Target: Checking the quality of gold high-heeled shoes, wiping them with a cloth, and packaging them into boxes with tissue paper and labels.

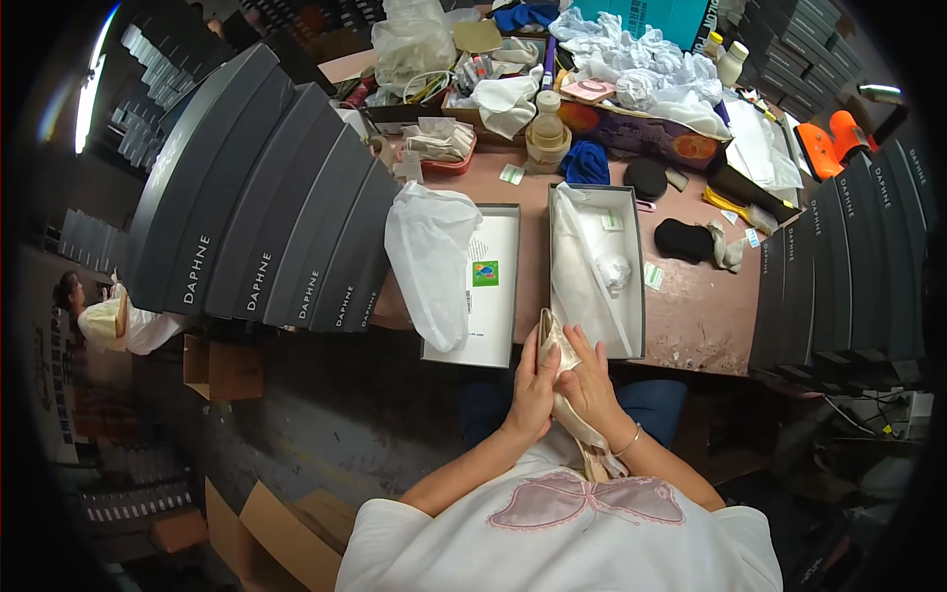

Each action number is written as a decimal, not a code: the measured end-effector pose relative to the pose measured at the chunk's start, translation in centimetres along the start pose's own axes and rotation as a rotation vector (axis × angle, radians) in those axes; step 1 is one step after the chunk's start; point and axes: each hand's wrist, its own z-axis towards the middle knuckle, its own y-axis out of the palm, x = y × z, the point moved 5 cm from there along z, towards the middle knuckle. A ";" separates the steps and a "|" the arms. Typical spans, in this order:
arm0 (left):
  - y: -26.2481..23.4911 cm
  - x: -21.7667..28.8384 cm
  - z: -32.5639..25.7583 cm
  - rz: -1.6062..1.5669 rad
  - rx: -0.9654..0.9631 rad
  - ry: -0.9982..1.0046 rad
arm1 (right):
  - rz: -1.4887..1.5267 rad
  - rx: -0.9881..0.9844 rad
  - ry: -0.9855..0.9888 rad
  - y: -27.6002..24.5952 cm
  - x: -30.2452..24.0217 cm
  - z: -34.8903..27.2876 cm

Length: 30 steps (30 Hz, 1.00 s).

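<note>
Between my two hands is a cream, satin-looking shoe (pixel 580 422), its narrow end pointing away from me and its near end close to my shirt. My left hand (pixel 533 397) wraps its left side, thumb on top. Across from it, my right hand (pixel 594 387) presses on the right side with fingers extended together. Just beyond my hands lies an open shoebox (pixel 640 296) holding white tissue paper (pixel 580 261), a crumpled paper ball (pixel 614 271) and a small packet (pixel 612 222). Left of it is a white box lid (pixel 493 331), partly covered by a white tissue sheet (pixel 431 261).
Dark shoeboxes are stacked high at left (pixel 266 197) and right (pixel 838 266). On the table stand a bottle (pixel 547 128), a blue cloth (pixel 586 163), a black sponge (pixel 683 241) and a yellow-handled brush (pixel 738 210). A purple box (pixel 646 133) of crumpled paper is behind. Open cartons (pixel 266 533) sit low left.
</note>
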 end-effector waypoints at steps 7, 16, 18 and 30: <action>-1.2 2.4 2.9 -0.155 -0.078 0.051 | 0.403 0.058 0.284 -8.1 1.0 2.1; 0.0 -0.1 -2.0 -0.236 -0.198 -0.272 | -0.907 0.107 -0.151 -8.7 8.2 13.5; -1.0 0.4 -1.9 -0.237 -0.138 -0.324 | -0.629 0.293 0.017 -12.4 3.7 12.5; -1.2 -0.6 -1.1 -0.124 -0.028 -0.254 | -0.155 0.127 -0.182 -5.0 -4.0 3.9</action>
